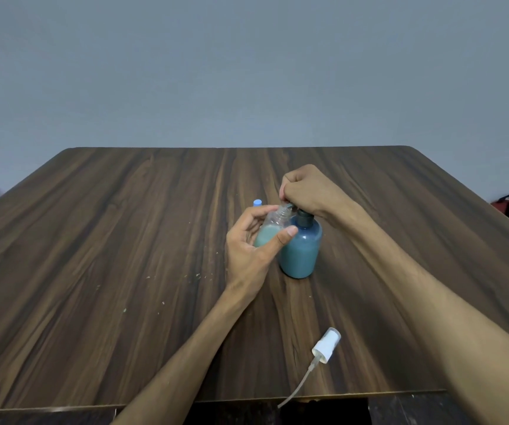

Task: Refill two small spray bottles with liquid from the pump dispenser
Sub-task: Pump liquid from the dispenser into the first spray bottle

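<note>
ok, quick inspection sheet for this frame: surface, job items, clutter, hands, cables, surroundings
Surface: dark wood-grain table, pale specks scattered left of centre.
Job's things: blue pump dispenser upright; clear spray bottle, cap off, partly filled, mouth at the pump spout; removed white spray head with dip tube lying near the front edge; second bottle's blue cap behind the hand.
Clutter: nothing seen besides the specks.
Hands: left hand holds the spray bottle; right hand presses the pump.
Cables: nothing seen.
Surroundings: grey wall; purple item far left, red item far right.

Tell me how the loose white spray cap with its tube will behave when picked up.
The spray cap probably lifts easily, being small plastic. Its thin dip tube curves past the table edge, so likely flexes and dangles. Lying on its side, it may roll.
</note>
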